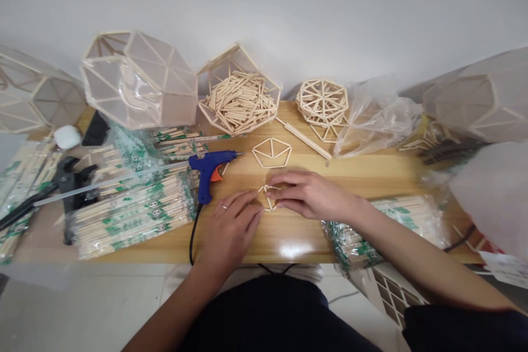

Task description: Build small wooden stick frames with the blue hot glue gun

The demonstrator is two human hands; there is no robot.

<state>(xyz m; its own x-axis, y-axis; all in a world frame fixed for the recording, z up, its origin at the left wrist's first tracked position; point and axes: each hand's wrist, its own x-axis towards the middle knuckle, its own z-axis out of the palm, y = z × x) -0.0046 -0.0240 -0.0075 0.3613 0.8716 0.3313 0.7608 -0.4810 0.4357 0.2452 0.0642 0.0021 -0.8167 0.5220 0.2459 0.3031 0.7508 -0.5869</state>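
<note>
A small frame of wooden sticks (268, 191) lies flat on the wooden table between my two hands. My left hand (231, 225), with a ring on one finger, rests palm down and has its thumb and fingertips at the frame's left edge. From the right, my right hand (307, 194) pinches at the frame's sticks; its fingertips cover part of them. Just behind lies a finished-looking pentagon of sticks (272, 166) with inner spokes. A blue hot glue gun (205, 168) with an orange trigger lies left of the frame, a long glue stick in its rear.
An open polyhedral container (204, 113) full of short sticks stands at the back, beside a stick ball (322, 100). Panelled polyhedra (142, 85) line the wall. Bagged chopsticks (136, 212) lie left, another pack (406, 214) right. A black cutter (70, 192) sits far left.
</note>
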